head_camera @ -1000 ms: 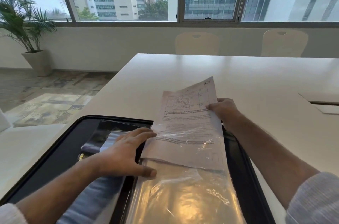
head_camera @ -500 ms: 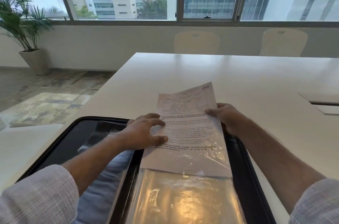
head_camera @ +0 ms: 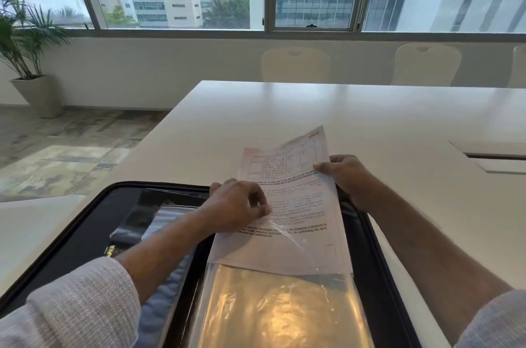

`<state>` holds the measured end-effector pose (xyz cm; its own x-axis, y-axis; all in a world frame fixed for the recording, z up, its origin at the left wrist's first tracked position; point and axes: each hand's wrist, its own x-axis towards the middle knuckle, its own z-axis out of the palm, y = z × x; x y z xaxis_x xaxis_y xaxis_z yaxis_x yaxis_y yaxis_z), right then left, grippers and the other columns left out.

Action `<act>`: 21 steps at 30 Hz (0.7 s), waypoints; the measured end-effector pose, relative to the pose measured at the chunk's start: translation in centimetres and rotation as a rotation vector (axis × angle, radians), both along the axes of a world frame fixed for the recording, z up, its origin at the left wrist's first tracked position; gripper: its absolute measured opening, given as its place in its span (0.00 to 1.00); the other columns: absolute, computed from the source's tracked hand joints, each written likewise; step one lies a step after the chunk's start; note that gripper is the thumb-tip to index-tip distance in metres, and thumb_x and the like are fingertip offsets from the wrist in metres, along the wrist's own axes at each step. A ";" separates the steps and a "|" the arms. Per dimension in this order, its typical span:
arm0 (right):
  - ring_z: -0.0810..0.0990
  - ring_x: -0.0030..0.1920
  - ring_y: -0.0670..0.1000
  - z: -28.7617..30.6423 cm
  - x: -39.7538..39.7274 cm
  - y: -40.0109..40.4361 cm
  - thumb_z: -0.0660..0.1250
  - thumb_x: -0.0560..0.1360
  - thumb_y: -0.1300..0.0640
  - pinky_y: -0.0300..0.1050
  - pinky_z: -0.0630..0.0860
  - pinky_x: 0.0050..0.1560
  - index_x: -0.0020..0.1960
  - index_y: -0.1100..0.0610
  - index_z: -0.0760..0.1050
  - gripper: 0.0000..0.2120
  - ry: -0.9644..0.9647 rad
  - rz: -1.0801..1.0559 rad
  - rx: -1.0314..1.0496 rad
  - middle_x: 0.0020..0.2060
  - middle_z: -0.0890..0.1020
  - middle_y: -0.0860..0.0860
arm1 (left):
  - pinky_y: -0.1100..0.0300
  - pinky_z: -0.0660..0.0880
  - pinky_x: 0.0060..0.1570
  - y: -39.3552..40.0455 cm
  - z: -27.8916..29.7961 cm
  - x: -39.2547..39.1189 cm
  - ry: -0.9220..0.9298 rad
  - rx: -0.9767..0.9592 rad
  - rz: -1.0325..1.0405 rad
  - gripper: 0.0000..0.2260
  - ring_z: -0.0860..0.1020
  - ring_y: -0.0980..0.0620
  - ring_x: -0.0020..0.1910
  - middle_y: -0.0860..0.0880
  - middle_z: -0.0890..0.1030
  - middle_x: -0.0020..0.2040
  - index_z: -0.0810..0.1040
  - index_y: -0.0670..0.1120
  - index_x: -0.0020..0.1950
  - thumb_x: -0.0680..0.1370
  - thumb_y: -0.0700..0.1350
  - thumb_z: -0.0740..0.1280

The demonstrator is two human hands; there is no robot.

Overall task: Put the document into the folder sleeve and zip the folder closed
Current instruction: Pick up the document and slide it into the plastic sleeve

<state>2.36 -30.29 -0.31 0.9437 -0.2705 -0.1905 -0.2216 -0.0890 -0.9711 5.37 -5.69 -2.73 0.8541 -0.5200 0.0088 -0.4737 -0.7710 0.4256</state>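
1. My left hand (head_camera: 237, 206) sits on the left edge of the document (head_camera: 296, 205), fingers curled and pinching that edge together with the lip of the clear sleeve (head_camera: 284, 310).
2. My right hand (head_camera: 345, 176) grips the document's right edge higher up, thumb on the printed face and the other fingers behind the sheet.
3. The document is part of the way into the sleeve: its lower end lies under the shiny plastic, while its upper half sticks out past the folder's far rim and over the table (head_camera: 313, 108).
4. Readable print is scarce (the small text is too blurred). A pale logo at the top right corner reads "slice". Below it is a ruled table of boxes, then paragraphs, then bold underlined lines whose words I cannot make out with confidence.
5. The folder (head_camera: 85, 222) lies open flat on the white table in front of me, black with a zip running round its rim. The sleeve is on its right half.
6. On the folder's left half lies a dark packet (head_camera: 136, 219) with gold lettering at its near end, partly hidden by my sleeve; I can only make out letters like "PEN".
7. Both forearms reach out from light knitted cuffs.
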 end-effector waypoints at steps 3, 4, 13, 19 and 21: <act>0.86 0.41 0.62 0.4 -0.3 0.2 0.68 0.77 0.61 0.55 0.84 0.43 0.51 0.67 0.78 0.09 0.002 0.009 -0.016 0.44 0.86 0.62 | 0.54 0.69 0.49 -1.7 0.8 -0.6 0.204 -0.168 -0.013 0.12 0.78 0.56 0.40 0.57 0.81 0.38 0.81 0.54 0.45 0.75 0.62 0.69; 0.86 0.41 0.62 0.4 -0.4 0.3 0.67 0.77 0.61 0.56 0.84 0.43 0.51 0.67 0.78 0.09 0.003 0.009 -0.018 0.44 0.86 0.62 | 0.55 0.72 0.47 -2.4 1.0 -0.8 0.238 -0.208 -0.021 0.12 0.78 0.56 0.39 0.56 0.82 0.38 0.81 0.53 0.45 0.76 0.61 0.69; 0.85 0.41 0.64 0.2 -1.8 -0.1 0.66 0.77 0.60 0.51 0.83 0.36 0.52 0.68 0.78 0.11 0.063 0.011 0.017 0.44 0.85 0.64 | 0.63 0.77 0.36 -8.9 1.0 -0.9 0.189 -0.361 -0.083 0.09 0.82 0.56 0.36 0.54 0.83 0.38 0.82 0.53 0.39 0.77 0.54 0.71; 0.81 0.34 0.60 -0.8 -2.5 -0.9 0.64 0.77 0.60 0.42 0.72 0.24 0.45 0.66 0.77 0.08 0.070 -0.010 0.001 0.37 0.82 0.61 | 0.62 0.72 0.36 -9.9 -0.1 -0.9 0.134 -0.401 -0.052 0.09 0.79 0.58 0.35 0.56 0.82 0.36 0.82 0.54 0.38 0.77 0.54 0.71; 0.80 0.29 0.56 -0.8 -2.5 -1.0 0.63 0.77 0.60 0.41 0.71 0.23 0.41 0.64 0.75 0.08 0.074 0.010 -0.017 0.32 0.82 0.58 | 0.63 0.72 0.35 -10.2 -0.2 -0.9 0.110 -0.416 -0.042 0.09 0.79 0.57 0.34 0.55 0.82 0.36 0.82 0.53 0.38 0.77 0.53 0.71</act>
<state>-0.13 -31.31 -1.16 0.9299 -0.2649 -0.2553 -0.2917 -0.1080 -0.9504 4.42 -15.93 -2.89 0.8397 -0.5260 0.1351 -0.4355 -0.5035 0.7462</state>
